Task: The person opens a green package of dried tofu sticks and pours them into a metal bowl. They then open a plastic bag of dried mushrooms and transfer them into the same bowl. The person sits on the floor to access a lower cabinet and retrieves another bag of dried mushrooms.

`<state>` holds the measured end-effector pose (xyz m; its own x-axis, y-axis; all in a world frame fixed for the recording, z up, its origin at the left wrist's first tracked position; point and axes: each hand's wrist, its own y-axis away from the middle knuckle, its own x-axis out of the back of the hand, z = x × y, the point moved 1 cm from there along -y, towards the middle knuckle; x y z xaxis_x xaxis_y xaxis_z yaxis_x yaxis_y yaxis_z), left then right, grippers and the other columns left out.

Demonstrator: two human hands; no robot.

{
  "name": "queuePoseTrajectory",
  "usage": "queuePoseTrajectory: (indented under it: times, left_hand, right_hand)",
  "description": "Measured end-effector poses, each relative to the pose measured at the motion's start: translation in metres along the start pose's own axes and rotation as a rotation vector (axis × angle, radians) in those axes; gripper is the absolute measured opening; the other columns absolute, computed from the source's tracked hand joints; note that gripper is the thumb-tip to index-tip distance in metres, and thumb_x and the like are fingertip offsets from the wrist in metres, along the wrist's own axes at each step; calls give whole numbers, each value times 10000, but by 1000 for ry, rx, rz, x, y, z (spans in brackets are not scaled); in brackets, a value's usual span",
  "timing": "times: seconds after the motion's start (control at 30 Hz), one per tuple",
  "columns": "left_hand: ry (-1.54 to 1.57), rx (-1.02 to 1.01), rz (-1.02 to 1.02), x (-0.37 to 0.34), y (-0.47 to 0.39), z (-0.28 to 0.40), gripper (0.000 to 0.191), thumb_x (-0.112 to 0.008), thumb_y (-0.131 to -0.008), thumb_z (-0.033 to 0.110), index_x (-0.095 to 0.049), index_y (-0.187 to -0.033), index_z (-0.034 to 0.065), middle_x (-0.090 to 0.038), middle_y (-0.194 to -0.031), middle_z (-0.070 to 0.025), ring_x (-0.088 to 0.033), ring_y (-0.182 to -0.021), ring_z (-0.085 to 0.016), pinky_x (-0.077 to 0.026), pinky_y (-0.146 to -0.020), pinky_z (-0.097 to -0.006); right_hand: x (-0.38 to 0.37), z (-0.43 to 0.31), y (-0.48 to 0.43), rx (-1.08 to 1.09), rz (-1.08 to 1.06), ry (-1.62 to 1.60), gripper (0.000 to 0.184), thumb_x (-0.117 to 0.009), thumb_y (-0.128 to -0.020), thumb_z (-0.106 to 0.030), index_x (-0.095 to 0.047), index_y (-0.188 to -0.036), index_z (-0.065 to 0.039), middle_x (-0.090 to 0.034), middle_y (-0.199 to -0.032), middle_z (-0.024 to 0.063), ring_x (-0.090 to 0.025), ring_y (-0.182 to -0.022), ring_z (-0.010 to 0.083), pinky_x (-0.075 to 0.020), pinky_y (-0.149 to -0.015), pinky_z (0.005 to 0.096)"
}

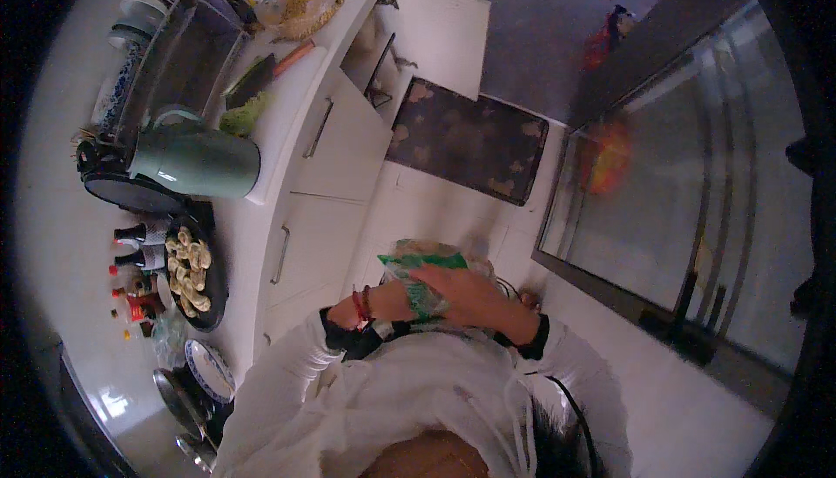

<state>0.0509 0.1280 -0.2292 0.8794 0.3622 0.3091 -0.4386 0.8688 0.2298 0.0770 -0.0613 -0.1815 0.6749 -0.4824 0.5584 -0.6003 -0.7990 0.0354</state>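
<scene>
A clear plastic bag with green print (428, 261) is held in front of my body, above the floor. My left hand (394, 300), with red bracelets at the wrist, grips the bag from the left side; its fingers are hidden by the bag. Across the bag's near side lies my right hand (462, 296), holding it, with the fingertips pointing left. What the bag contains is too blurred to tell.
Left along the counter (240, 269) are a black pan of pale food pieces (189, 272), bottles (137, 305), a green pitcher (199, 158) and a patterned dish (209, 370). One cabinet door (437, 34) hangs open. A dark mat (467, 142) covers floor near the glass sliding door (646, 197).
</scene>
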Motion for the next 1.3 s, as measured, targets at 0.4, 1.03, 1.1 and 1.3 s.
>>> queuePoseTrajectory:
  times: [0.4,1.03,1.1,1.3]
  left_hand:
    - [807,486,969,136,-7,-23,474,-659,-786,60,-487,-1228,57,-523,-1227,-110,-522,-1103,-256,-376,-1001,-402]
    - [-11,650,1688,189,-106,-48,353,-698,-732,255,-552,-962,32,-566,-751,-158,-553,-691,-371,-455,-610,-430]
    - [173,876,1872,158,-109,-42,350,-697,-740,260,-547,-951,24,-573,-731,-168,-560,-666,-371,-461,-584,-421]
    - [612,971,2657,57,-117,3,270,-639,-822,172,-557,-1023,11,-629,-808,-115,-592,-700,-156,-467,-627,-301]
  right_hand:
    - [108,107,-146,-124,-144,-215,572,-687,-740,-213,-451,-1242,-73,-542,-1151,191,-556,-1015,350,-459,-823,404]
    - [327,369,-375,-80,399,648,527,-565,-854,-354,-455,-1212,16,-493,-1163,210,-449,-1107,311,-353,-935,398]
    - [330,432,-398,-330,438,725,549,-550,-856,-351,-440,-1225,40,-482,-1179,240,-453,-1091,327,-335,-941,433]
    - [280,435,-400,-570,148,-116,456,-522,-830,-230,-431,-1215,-4,-476,-1199,150,-499,-1031,270,-413,-835,397]
